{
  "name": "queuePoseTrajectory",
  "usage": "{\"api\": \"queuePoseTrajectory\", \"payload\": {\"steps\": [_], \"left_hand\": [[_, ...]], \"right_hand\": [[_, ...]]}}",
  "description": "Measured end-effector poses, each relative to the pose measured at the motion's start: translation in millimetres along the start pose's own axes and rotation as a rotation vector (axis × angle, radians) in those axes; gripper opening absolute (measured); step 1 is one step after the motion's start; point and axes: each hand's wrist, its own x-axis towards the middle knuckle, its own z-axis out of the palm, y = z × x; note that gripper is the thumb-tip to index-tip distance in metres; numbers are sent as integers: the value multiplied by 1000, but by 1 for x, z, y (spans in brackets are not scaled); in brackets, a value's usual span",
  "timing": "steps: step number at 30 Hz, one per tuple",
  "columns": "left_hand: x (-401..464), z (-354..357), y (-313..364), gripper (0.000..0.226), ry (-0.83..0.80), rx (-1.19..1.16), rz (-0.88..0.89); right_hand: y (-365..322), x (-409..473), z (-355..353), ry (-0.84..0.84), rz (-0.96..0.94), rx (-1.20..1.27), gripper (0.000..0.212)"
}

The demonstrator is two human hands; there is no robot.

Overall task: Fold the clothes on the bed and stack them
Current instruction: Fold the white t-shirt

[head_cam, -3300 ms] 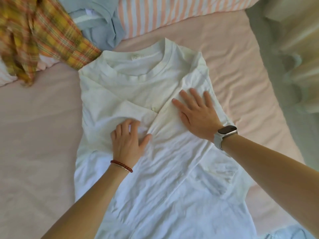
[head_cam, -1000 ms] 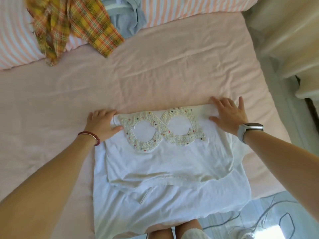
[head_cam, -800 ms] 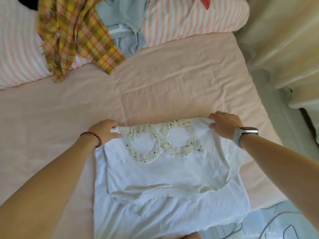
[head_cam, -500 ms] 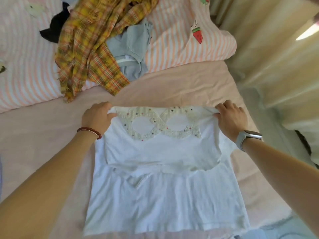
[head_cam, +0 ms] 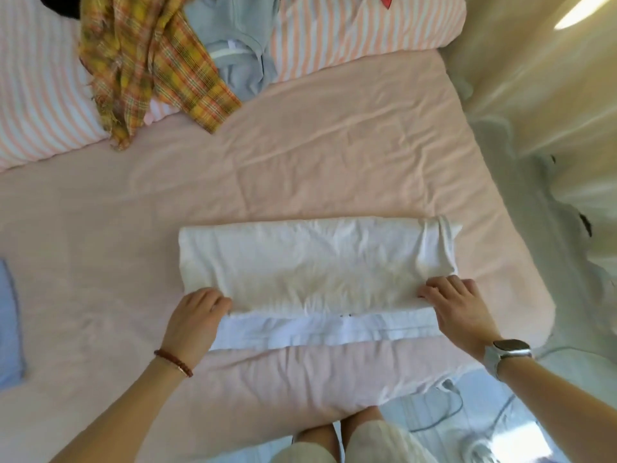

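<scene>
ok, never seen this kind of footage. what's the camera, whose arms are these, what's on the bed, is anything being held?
There is no robot here. A person wears one wide-angle camera on the head, looking down at their own arms. The left hand wears a bead bracelet; the right hand wears a smartwatch. Both grip the near edge of a folded white T-shirt lying on the pink bedsheet. Farther off, a yellow plaid shirt and a light blue garment lie unfolded over the striped pillows. A blue cloth shows at the left edge; I cannot tell what it is.
</scene>
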Motion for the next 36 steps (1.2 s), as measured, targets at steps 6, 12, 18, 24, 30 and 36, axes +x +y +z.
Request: {"api": "queuePoseTrajectory", "payload": {"steps": [6, 12, 18, 24, 30, 36], "left_hand": [[-32, 29, 15, 46, -240, -24, -172], [-14, 17, 16, 10, -325, -98, -352], [47, 27, 75, 60, -310, -98, -338], [71, 51, 105, 95, -595, -215, -516], [68, 41, 106, 92, -616, -205, -532], [98, 48, 159, 81, -405, -107, -265]], "right_hand": [[-7, -45, 30, -296, 104, -81, 50], [-27, -17, 18, -231, 173, -60, 41], [-60, 43, 34, -169, 135, -55, 49], [4, 68, 50, -472, 282, -79, 51], [83, 33, 18, -560, 895, 204, 51], [67, 67, 15, -175, 1019, 708, 29]]}}
